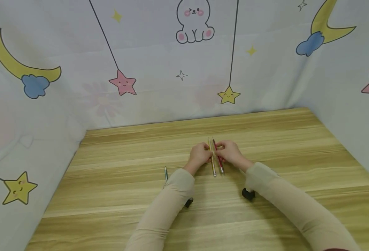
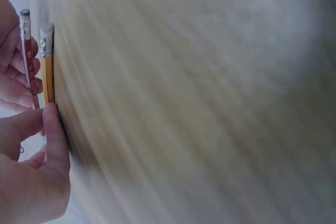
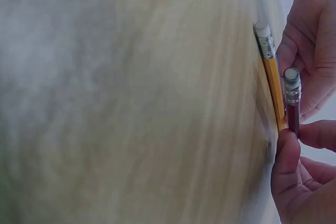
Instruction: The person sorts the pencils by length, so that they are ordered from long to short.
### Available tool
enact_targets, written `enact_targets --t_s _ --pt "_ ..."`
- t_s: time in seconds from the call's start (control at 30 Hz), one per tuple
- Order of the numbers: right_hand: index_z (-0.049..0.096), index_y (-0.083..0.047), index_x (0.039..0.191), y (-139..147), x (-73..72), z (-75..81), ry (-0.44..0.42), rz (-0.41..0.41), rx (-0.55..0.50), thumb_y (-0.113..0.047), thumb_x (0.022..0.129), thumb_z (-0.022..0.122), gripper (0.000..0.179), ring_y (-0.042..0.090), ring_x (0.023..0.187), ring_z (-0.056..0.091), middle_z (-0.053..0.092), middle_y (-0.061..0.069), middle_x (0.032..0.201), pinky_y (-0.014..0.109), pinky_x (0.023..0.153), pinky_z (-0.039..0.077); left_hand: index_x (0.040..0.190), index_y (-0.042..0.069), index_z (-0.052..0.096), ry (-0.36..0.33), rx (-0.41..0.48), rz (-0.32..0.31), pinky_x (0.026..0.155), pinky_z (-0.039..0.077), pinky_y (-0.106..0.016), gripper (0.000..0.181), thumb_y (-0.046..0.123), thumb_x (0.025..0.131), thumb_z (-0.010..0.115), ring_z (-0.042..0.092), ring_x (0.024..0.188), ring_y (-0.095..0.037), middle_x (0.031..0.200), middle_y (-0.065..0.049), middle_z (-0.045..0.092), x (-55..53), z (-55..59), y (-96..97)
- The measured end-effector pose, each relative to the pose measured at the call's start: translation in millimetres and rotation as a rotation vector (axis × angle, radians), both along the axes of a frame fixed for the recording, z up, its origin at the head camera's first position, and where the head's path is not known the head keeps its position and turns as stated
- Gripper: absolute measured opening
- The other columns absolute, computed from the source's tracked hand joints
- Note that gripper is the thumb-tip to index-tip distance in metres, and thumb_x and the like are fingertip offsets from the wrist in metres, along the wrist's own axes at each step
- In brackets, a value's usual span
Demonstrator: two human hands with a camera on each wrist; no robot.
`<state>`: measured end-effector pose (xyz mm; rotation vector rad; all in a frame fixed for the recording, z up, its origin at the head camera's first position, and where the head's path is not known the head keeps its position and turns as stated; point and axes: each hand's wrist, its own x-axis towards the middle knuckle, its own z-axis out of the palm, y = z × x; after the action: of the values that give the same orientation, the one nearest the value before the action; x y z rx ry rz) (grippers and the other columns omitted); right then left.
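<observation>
Side by side near the middle of the table lie a yellow pencil (image 1: 214,168) and a dark red pencil (image 1: 220,166), both pointing away, with their eraser ends towards me. My left hand (image 1: 200,154) pinches the yellow pencil between thumb and fingers. Between its own thumb and fingers, my right hand (image 1: 231,152) pinches the red pencil. The left wrist view shows the white eraser of the yellow pencil (image 2: 48,72) low against the tabletop. In the right wrist view the red pencil (image 3: 292,103) appears just beside the yellow pencil (image 3: 271,80).
A teal pencil (image 1: 166,173) lies left of my left forearm, its near part hidden by the sleeve (image 1: 181,183). The wood-grain table (image 1: 109,195) is bounded by a printed white cloth (image 1: 159,101) at the back and sides. Dark wrist straps hang under both forearms.
</observation>
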<state>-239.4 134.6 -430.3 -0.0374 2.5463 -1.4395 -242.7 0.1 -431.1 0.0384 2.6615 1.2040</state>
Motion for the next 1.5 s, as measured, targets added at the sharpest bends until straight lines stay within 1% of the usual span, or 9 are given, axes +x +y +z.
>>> enact_targets --t_s 0.13,0.33,0.47,0.6,0.77,0.87,1.07,1.3,1.5 --pt "0.055 0.007 0.110 -1.0 -1.8 -1.8 0.020 0.010 0.053 -0.003 0.077 0.058 0.034 0.008 0.042 0.048 0.058 0.005 0.058 0.020 0.039 0.041 0.102 0.003 0.057 0.005 -0.004 0.001 0.043 0.040 -0.013 0.027 0.012 0.078 0.063 0.050 0.043 -0.003 0.056 0.000 0.059 0.3 0.7 0.4" --pt "0.057 0.007 0.105 -3.1 -3.3 -3.6 0.058 0.034 0.132 -0.001 0.074 0.057 0.032 0.008 0.042 0.049 0.062 0.008 0.063 0.019 0.040 0.041 0.101 0.004 0.057 -0.005 -0.005 0.007 0.044 0.040 -0.013 0.026 0.013 0.078 0.063 0.052 0.044 -0.003 0.059 -0.001 0.060 -0.2 -0.2 0.8" --pt "0.057 0.007 0.104 -4.2 -4.5 -3.9 0.080 0.054 0.181 -0.002 0.074 0.059 0.031 0.008 0.042 0.049 0.062 0.009 0.063 0.018 0.040 0.041 0.101 0.004 0.057 0.001 -0.009 0.010 0.044 0.040 -0.013 0.025 0.014 0.078 0.064 0.051 0.044 -0.003 0.060 -0.001 0.060 -0.7 -0.6 0.8" --pt "0.057 0.006 0.106 -6.1 -4.6 -2.6 0.058 0.051 0.203 -0.004 0.076 0.061 0.032 0.009 0.042 0.049 0.060 0.007 0.060 0.018 0.041 0.042 0.101 0.003 0.057 0.007 -0.015 0.006 0.044 0.040 -0.013 0.026 0.014 0.079 0.064 0.052 0.044 -0.003 0.059 -0.001 0.061 0.1 0.4 0.7" --pt "0.056 0.006 0.108 -7.6 -2.8 0.2 0.018 0.036 0.193 -0.006 0.077 0.062 0.033 0.008 0.042 0.050 0.058 0.006 0.056 0.020 0.041 0.045 0.101 0.003 0.057 0.016 -0.040 -0.011 0.044 0.038 -0.013 0.025 0.016 0.080 0.063 0.052 0.045 -0.004 0.060 -0.002 0.063 1.8 2.5 0.4" --pt "0.056 0.006 0.107 -7.5 -1.9 0.0 0.007 0.032 0.171 -0.006 0.077 0.062 0.033 0.008 0.041 0.050 0.057 0.005 0.055 0.021 0.041 0.045 0.102 0.003 0.056 0.001 -0.022 -0.011 0.044 0.039 -0.014 0.025 0.015 0.081 0.063 0.053 0.046 -0.004 0.060 -0.002 0.061 1.6 2.8 0.5" --pt "0.056 0.007 0.104 -6.9 -0.2 -0.8 0.004 0.032 0.144 -0.007 0.078 0.062 0.030 0.008 0.041 0.051 0.058 0.006 0.057 0.022 0.042 0.046 0.102 0.003 0.055 -0.020 -0.002 -0.002 0.043 0.039 -0.013 0.025 0.014 0.080 0.062 0.053 0.047 -0.005 0.062 -0.002 0.061 0.7 1.6 0.5" --pt "0.055 0.007 0.106 -6.5 -0.5 -1.6 -0.003 0.038 0.139 -0.010 0.080 0.062 0.033 0.008 0.040 0.050 0.058 0.006 0.055 0.021 0.041 0.046 0.101 0.003 0.056 -0.003 -0.012 -0.005 0.044 0.039 -0.014 0.026 0.015 0.080 0.062 0.052 0.046 -0.004 0.059 -0.001 0.060 0.6 1.8 0.6" --pt "0.055 0.008 0.107 -5.5 -0.9 -3.8 0.000 0.041 0.125 -0.011 0.080 0.063 0.034 0.008 0.040 0.050 0.060 0.007 0.057 0.022 0.041 0.046 0.100 0.003 0.056 0.004 0.001 0.000 0.044 0.041 -0.013 0.025 0.014 0.079 0.063 0.055 0.047 -0.005 0.065 -0.003 0.062 1.3 1.7 0.2"
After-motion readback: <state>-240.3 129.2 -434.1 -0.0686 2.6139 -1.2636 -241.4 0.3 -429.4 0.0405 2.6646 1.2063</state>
